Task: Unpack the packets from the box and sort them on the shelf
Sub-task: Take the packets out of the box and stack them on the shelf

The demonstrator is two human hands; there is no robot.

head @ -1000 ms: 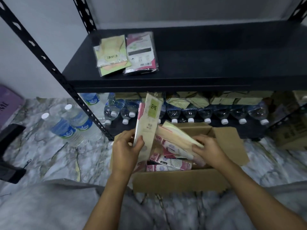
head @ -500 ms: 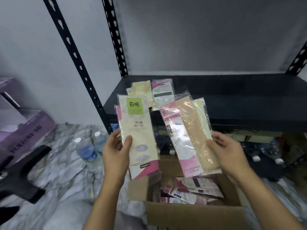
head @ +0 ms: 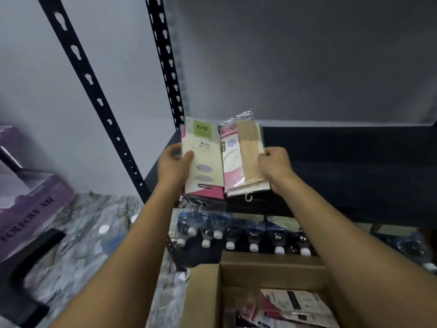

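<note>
A cream packet with a green label (head: 203,159) is held in the left grip (head: 173,166), with the thumb laid across its face. A fanned bunch of pink and beige packets (head: 241,159) is held by its right edge in the right grip (head: 276,166), with the fingers curled round it. The two lots are held side by side over the left end of the dark shelf (head: 343,166). Whether they rest on it cannot be told.

The step in hand is judged to be the laying down and sorting. It is done well if like is laid with like. The piles should be kept flat and apart, and set well back from the near edge, since the glossy sleeves are likely to slide. The right-hand bunch is best divided by colour, not dropped as one.

More packets (head: 288,306) are seen in the open cardboard box (head: 272,259) nearest the camera, so much of the task is judged to remain.

Under the shelf a row of water bottles (head: 236,235) is stored with the caps facing near. Black perforated uprights (head: 94,91) are set against a plain grey wall. At the left a marbled floor (head: 82,233) is seen, with a purple carton (head: 30,204) on it.
</note>
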